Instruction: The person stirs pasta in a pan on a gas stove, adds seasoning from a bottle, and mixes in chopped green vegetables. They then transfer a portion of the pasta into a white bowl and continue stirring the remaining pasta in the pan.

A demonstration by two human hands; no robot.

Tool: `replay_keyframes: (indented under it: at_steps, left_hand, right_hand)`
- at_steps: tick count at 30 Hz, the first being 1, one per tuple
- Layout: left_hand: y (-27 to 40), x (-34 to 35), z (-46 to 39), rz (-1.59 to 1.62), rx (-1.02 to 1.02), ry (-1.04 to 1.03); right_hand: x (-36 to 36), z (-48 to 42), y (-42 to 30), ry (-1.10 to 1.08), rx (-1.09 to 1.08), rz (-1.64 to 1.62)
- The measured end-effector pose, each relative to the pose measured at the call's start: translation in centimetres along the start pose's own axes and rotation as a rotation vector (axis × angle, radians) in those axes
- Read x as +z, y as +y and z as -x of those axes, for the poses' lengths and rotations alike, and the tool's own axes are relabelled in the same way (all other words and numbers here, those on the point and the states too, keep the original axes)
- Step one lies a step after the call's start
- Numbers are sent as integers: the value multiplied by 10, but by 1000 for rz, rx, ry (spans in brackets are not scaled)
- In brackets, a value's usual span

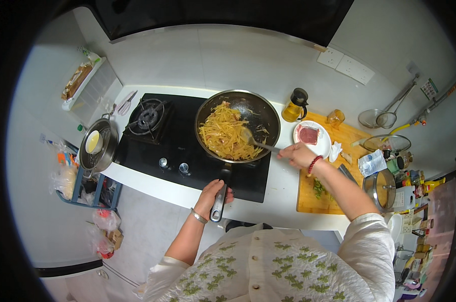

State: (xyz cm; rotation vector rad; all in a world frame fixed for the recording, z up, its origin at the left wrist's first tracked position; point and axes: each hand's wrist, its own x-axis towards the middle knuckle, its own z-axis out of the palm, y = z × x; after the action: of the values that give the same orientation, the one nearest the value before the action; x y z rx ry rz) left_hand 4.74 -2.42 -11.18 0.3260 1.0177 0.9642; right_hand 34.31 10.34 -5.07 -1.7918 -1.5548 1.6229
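Observation:
A dark frying pan (250, 104) sits on the right side of the black gas hob (175, 151). Shredded potato strips (224, 132) with small reddish-brown pieces fill its left and front part. My left hand (209, 198) is around the pan's black and grey handle (220, 198), below the rim. In my right hand (298, 154) is the handle of a spatula (265, 146), reaching over the pan's right rim. Its head lies against the strips, partly hidden by them. Just behind my right hand stands a white plate (324, 136) bearing a piece of raw meat (307, 134).
An oil jug (294, 105) stands right of the pan. A wooden cutting board (307, 200) carries chopped greens (318, 188) and a knife (347, 175), partly behind my forearm. Left of the bare burner (148, 117), a steel pot (109, 147) holds a bowl (94, 142). Scissors (126, 104) lie behind.

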Motion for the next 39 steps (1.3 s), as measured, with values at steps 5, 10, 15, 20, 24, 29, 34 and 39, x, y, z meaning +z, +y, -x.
replay_keyframes:
  at_steps: [5,10,15,20,24,29,34,39]
  left_hand:
    - [4,-8,0,-222,266,237]
    - [42,-7,-15,-536,715,325]
    - [74,51,-27,-1139,969,321]
    - [71,100,-46,-1627,1314,274]
    - [77,117,-69,-1790,1496,119]
    - [86,122,-93,-2023,1519,-107]
    - [89,131,-105,-2326,1416,-256]
    - [86,130,-112,-2383,1453,-356]
  right_hand:
    - [15,25,27,-35,52,-318]
    - [11,60,45,34,-5,-440]
    - [18,62,64,51,-80,-570]
    - [25,71,58,36,-97,-663]
    - [28,77,55,45,-71,-633]
    - [28,76,60,44,-82,-571]
    - [25,76,60,24,-97,-561]
    - [24,75,59,30,-124,-545]
